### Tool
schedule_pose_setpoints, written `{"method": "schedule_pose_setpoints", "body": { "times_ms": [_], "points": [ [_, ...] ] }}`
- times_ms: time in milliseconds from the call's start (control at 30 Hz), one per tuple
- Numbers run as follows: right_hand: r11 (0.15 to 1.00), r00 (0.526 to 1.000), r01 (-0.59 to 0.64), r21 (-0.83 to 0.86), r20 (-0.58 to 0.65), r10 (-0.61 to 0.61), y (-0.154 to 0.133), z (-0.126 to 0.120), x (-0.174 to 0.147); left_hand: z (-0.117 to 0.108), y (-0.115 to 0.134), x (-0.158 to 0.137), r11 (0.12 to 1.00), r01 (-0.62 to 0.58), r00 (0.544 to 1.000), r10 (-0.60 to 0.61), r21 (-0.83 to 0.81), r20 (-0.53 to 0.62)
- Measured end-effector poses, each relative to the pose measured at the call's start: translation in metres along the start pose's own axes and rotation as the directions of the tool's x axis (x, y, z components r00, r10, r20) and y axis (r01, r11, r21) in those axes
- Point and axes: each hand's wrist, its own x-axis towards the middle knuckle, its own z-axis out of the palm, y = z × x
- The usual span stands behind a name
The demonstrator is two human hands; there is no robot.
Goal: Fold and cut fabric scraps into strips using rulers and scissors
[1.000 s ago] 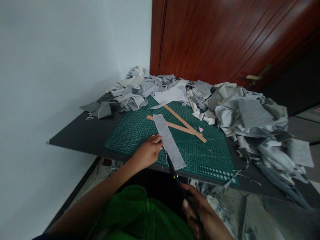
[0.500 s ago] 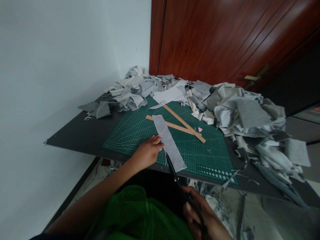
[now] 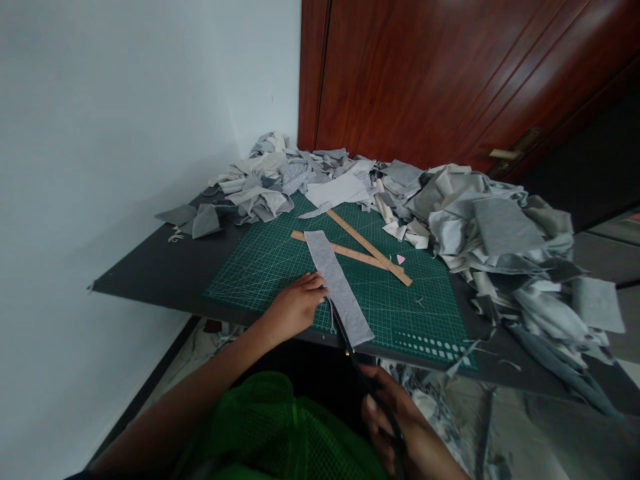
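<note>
A long light grey fabric strip (image 3: 341,293) lies slanted on the green cutting mat (image 3: 260,267), its upper part over a wooden ruler (image 3: 360,256). My left hand (image 3: 299,303) grips the strip's left edge about midway, fingers closed together. My right hand (image 3: 393,417) is wrapped around the handles of black scissors (image 3: 347,343) at the table's near edge. The blades run along the strip's left edge, their tips close to my left fingers. A thin cut sliver (image 3: 332,320) hangs beside the blades.
A second wooden ruler (image 3: 367,245) crosses the first, near a pink chalk piece (image 3: 401,259). Grey and white fabric scraps (image 3: 270,180) line the back of the black table (image 3: 150,267), with a larger scrap heap (image 3: 480,213) at right. A wall and a wooden door (image 3: 400,80) stand behind.
The scissors and my right hand have moved slightly forward and left along the strip's edge, and the tips are closer to my left fingers. My left hand stays nearly still.
</note>
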Motion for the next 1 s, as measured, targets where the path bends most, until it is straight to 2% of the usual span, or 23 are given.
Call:
{"method": "schedule_pose_setpoints", "body": {
  "times_ms": [633, 833, 1000],
  "points": [
    [0.996, 1.0, -0.026, 0.087, -0.003, 0.026, -0.001, -0.006, 0.009, 0.001, 0.0, -0.002, 0.998, 0.033, 0.999, -0.034, -0.047, -0.014],
    [0.998, 0.998, -0.044, 0.052, -0.031, 0.045, -0.005, -0.004, 0.005, 0.003, 0.0, -0.003, 0.988, 0.142, 0.99, -0.141, 0.068, -0.029],
    [0.998, 0.997, -0.064, 0.026, -0.05, 0.065, -0.004, -0.001, 0.001, 0.004, -0.003, -0.001, 0.983, 0.123, 0.991, -0.129, 0.137, 0.035]
  ]
}}
